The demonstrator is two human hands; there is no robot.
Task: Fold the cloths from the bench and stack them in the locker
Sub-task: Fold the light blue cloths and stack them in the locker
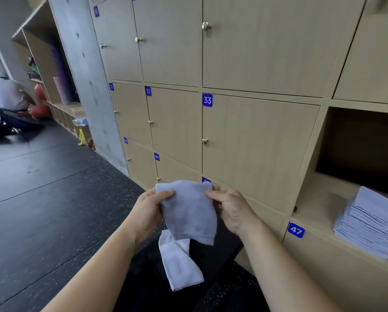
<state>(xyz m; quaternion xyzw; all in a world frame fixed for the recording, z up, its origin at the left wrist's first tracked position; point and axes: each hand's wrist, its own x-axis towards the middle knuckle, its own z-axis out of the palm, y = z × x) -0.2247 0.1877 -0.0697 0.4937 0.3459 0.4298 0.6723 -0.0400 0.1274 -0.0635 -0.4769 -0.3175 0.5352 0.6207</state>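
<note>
A pale blue-white cloth (188,212) hangs folded in front of me, held up by both hands. My left hand (149,210) pinches its upper left corner and my right hand (231,208) pinches its upper right corner. Below it a white cloth (179,264) lies crumpled on the black bench (215,244). At the right, an open locker (319,199) holds a stack of folded cloths (370,224) on its floor, near the front edge.
A wall of shut wooden lockers (256,140) with blue number tags fills the view ahead. Dark rubber floor (42,188) stretches to the left. A person (7,93) sits far back left beside open shelves with red balls.
</note>
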